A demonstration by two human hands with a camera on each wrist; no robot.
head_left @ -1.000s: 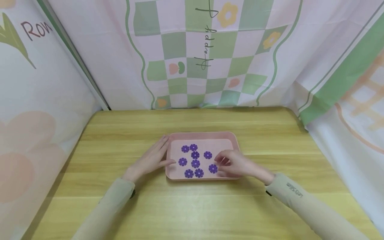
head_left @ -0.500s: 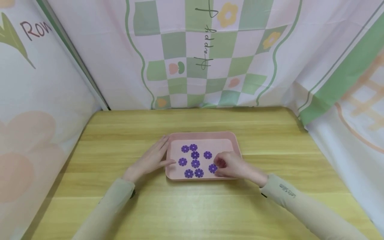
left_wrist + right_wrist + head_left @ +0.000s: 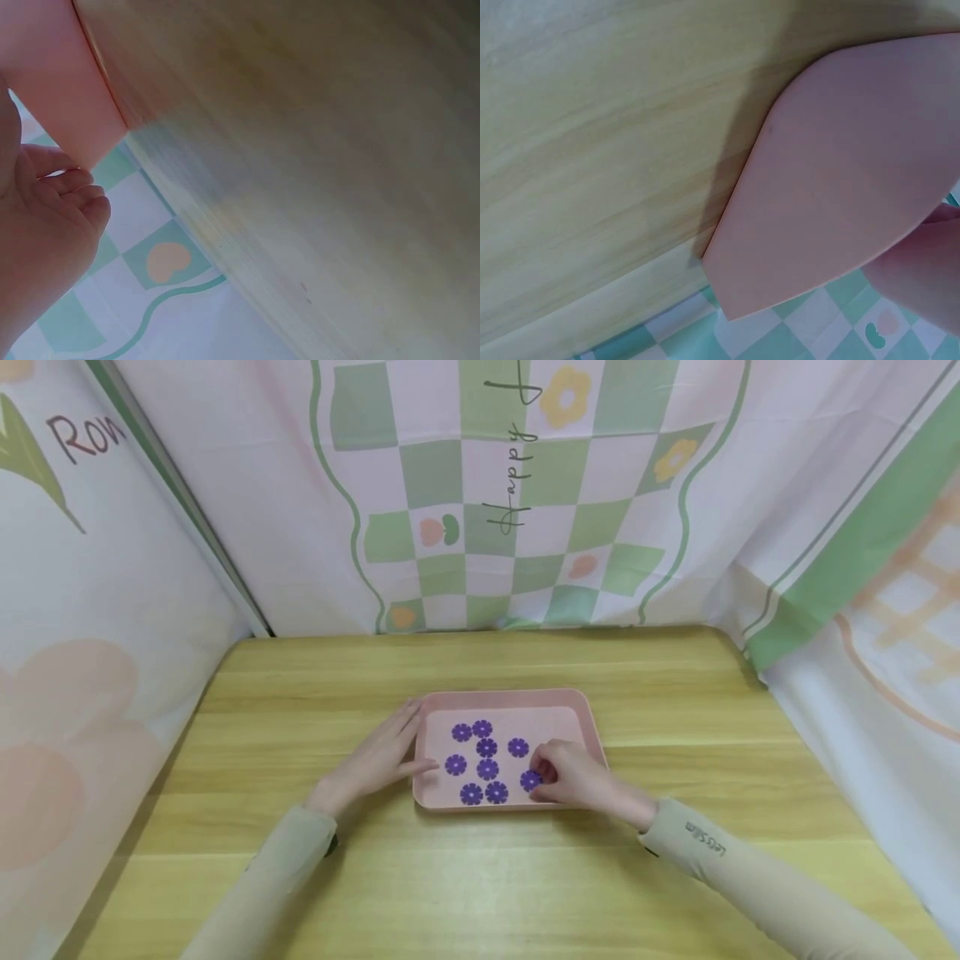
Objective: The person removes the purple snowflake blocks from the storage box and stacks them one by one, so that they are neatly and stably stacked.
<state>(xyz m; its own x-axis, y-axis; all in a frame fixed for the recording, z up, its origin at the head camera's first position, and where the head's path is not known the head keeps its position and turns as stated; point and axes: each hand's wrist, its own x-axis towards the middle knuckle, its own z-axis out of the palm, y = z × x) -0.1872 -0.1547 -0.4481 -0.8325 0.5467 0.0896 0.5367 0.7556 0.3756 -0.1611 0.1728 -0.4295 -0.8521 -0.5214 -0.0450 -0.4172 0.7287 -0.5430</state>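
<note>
A pink tray (image 3: 555, 720) lies on the table and bears several purple snowflake discs (image 3: 487, 769), notched all round with pale centers. My left hand (image 3: 375, 756) rests at the tray's left end, fingers straight along the rim and thumb reaching over the edge. In the left wrist view, the fingertips (image 3: 94, 180) touch the tray's pink corner (image 3: 75, 97). Over the tray's right part, my right hand (image 3: 577, 775) curls its thumb and index finger at opposite edges of the rightmost purple snowflake disc (image 3: 530, 781), partly covering it. The tray's wall (image 3: 832, 172) hides most of that hand in the right wrist view.
The wooden table (image 3: 480, 877) extends around the tray on all sides. A checkered curtain (image 3: 495, 527) hangs behind its far edge, with printed cloths (image 3: 112, 610) along the left and right sides.
My right hand has moved a little left and its thumb and index finger have come to the edges of the rightmost snowflake disc. The left hand and the discs keep their places.
</note>
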